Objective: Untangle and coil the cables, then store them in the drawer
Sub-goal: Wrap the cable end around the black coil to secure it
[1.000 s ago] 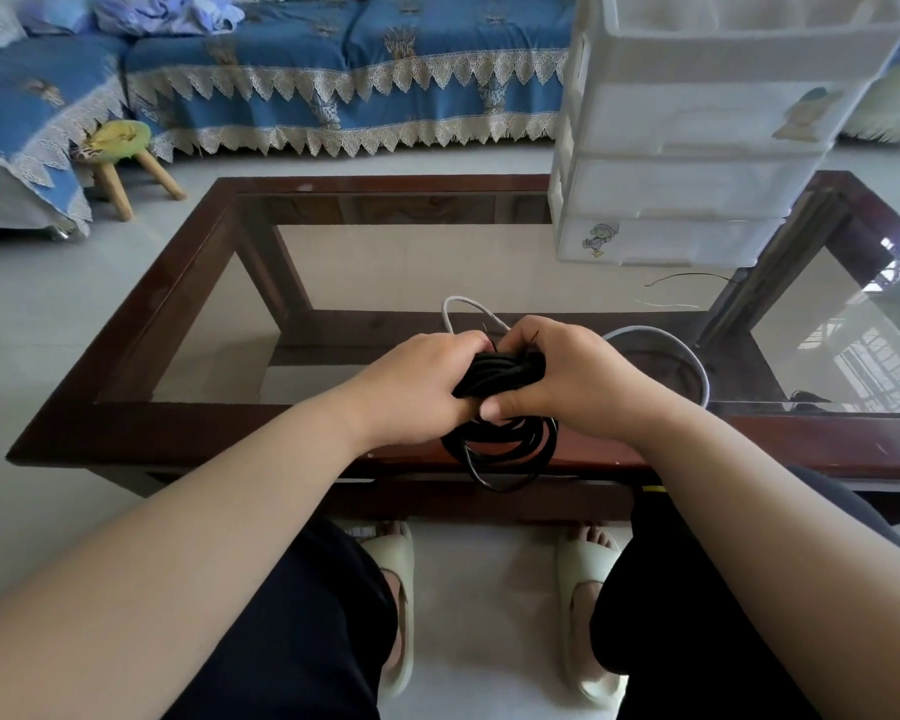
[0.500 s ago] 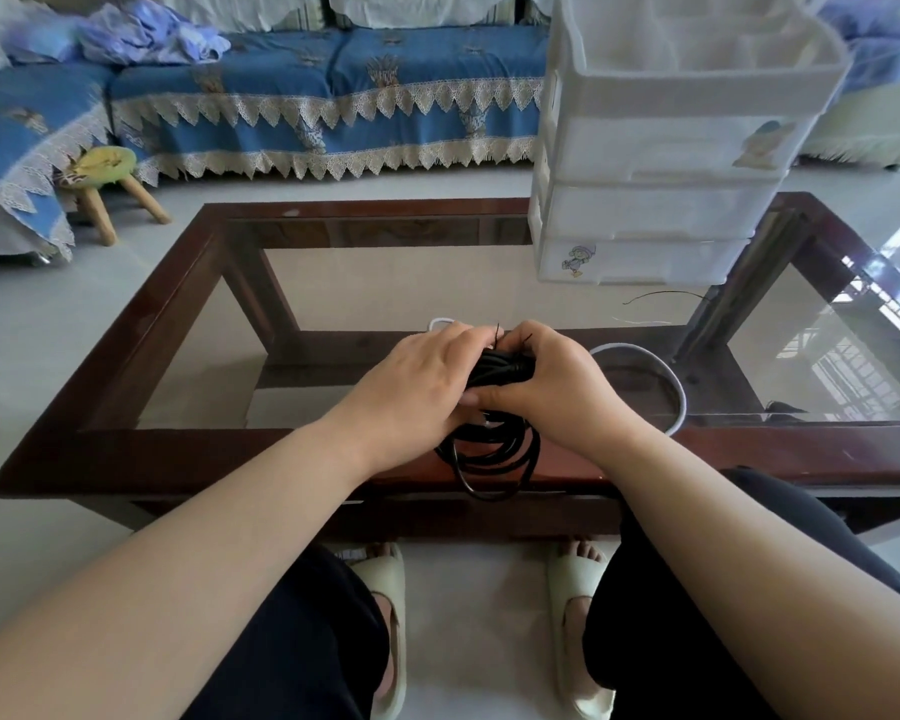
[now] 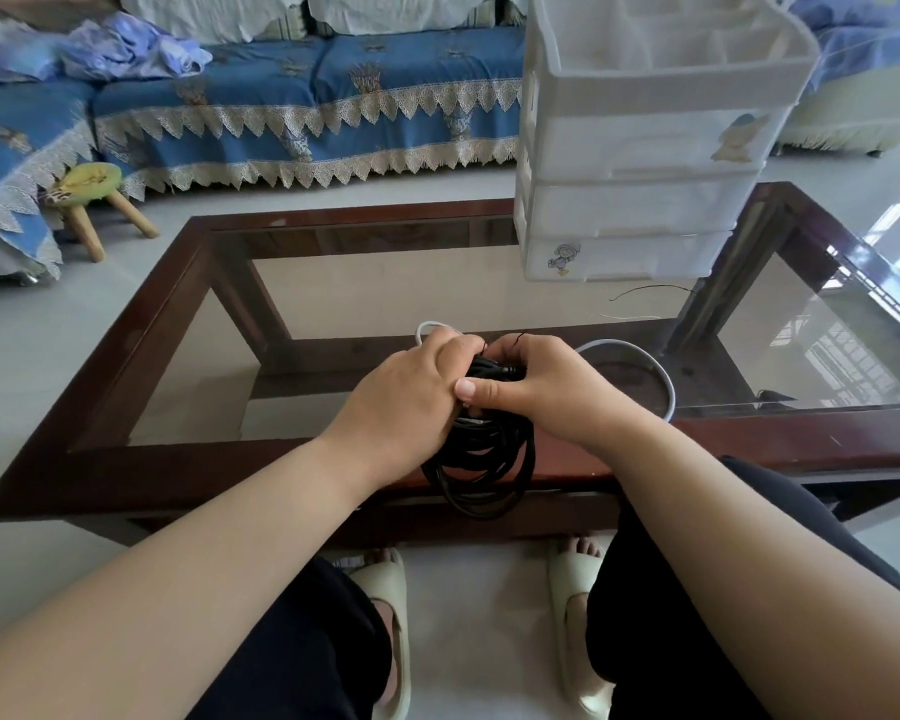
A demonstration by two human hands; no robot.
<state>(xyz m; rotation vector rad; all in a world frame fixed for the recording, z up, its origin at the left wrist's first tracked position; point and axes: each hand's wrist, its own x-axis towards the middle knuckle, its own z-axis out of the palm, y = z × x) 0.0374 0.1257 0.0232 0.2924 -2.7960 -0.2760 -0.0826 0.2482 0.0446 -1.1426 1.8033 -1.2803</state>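
Both hands' fingers (image 3: 510,350) curl, seemingly tight, round the black cable coil (image 3: 481,462).

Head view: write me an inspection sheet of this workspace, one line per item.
Surface: glass-topped table with a dark wood frame.
Job's things: black cable coil hanging over the near edge; white drawer unit at the far right, drawers closed.
Clutter: thin loose wires near the unit.
Grippers: left hand and right hand both grip the coil's top.
Cables: white cable looped on the glass behind the hands.
Surroundings: blue sofa, small stool.
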